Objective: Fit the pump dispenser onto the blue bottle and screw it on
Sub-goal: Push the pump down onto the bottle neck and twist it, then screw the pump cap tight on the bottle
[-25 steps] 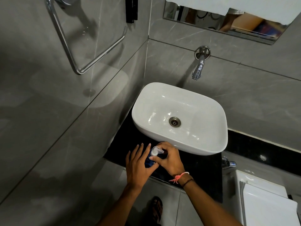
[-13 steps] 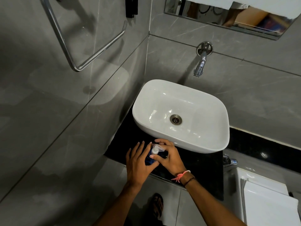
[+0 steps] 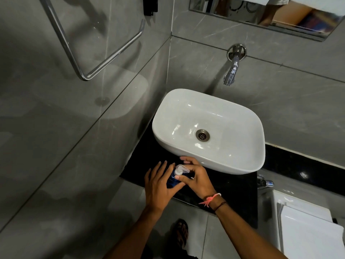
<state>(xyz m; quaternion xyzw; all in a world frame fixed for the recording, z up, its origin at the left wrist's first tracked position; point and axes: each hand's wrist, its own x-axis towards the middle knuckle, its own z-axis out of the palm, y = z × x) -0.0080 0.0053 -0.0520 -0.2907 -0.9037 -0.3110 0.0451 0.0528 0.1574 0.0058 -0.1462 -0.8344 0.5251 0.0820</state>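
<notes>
A blue bottle (image 3: 171, 179) stands on the black counter (image 3: 231, 189) just in front of the white basin. My left hand (image 3: 158, 186) wraps its left side with the fingers spread upward. A white pump dispenser (image 3: 181, 169) sits on top of the bottle, its nozzle pointing right. My right hand (image 3: 196, 177) curls around the pump's collar from the right, thumb and fingers pinching it. Most of the bottle is hidden between my two hands.
The white basin (image 3: 229, 159) sits on the counter right behind my hands, with a chrome tap (image 3: 232, 69) on the wall above. A chrome towel bar (image 3: 104, 60) hangs on the left wall. A white toilet cistern (image 3: 308, 227) stands at the lower right.
My hands stay on the bottle and pump in the same spot. My right hand's fingers have shifted slightly around the pump collar. The camera tilted a little.
</notes>
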